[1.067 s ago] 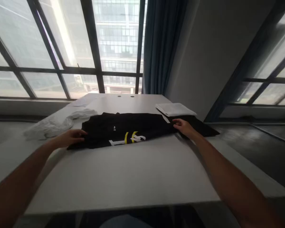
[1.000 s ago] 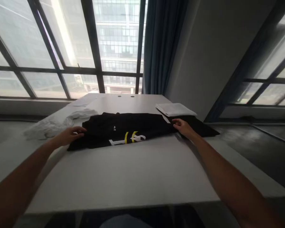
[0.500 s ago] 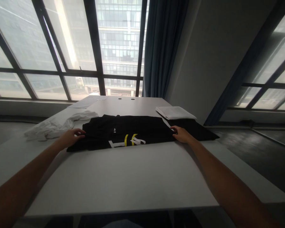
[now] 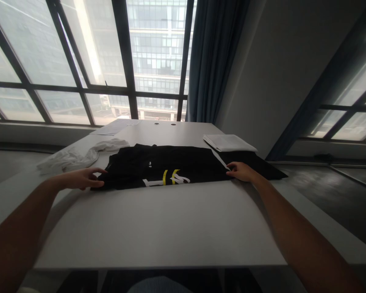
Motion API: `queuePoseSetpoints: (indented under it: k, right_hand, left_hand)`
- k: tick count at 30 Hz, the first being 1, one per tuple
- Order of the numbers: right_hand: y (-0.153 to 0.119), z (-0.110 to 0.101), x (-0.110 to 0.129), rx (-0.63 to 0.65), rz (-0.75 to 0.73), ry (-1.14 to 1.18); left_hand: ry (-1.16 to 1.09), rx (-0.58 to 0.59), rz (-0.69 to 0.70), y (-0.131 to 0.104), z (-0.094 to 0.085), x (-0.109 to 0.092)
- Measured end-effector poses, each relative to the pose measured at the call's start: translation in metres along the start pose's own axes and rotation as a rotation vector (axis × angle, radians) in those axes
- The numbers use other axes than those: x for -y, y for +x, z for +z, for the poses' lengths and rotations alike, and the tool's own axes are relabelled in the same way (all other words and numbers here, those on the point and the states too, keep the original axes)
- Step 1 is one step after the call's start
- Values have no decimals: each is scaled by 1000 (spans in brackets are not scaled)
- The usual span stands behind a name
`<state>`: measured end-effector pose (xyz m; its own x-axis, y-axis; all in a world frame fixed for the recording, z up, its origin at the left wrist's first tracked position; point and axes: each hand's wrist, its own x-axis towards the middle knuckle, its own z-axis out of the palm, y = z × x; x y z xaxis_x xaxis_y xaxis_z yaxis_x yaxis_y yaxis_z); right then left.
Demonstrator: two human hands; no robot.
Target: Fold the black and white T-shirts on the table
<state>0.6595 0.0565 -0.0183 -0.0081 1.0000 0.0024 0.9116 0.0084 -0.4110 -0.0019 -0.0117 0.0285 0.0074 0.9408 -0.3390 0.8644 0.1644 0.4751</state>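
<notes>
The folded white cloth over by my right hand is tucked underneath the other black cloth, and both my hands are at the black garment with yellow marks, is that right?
Not quite: the head view shows the folded white cloth on top of the other black cloth. Your left hand and right hand are indeed at the black garment with yellow marks.

The black cloth garment (image 4: 183, 158) is hiding the rest of its yellow-and-white print (image 4: 177, 179) below its near edge; its small white mark (image 4: 150, 164) is staying illegible. The folded white cloth (image 4: 230, 143) is covering part of the flat black cloth (image 4: 259, 165). The picture's borders are cutting off 2 bare forearms (image 4: 21, 219) and the blue-grey fabric (image 4: 160, 285).
</notes>
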Motion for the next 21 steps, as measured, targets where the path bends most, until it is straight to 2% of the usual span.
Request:
queuePoseSetpoints:
  k: [2,5,12,21]
  right_hand:
    - [0,0,0,0,-13,21]
    - [1,3,-1,11,-12,22]
    - [2,7,3,-7,3,-30]
    - [0,1,5,39,7,-64]
  left_hand:
    - [-33,109,-41,1,0,1]
    - [-13,91,-66,8,2,4]
    - [-16,-4,89,20,7,5]
    - [-94,-20,-10,17,8,4]
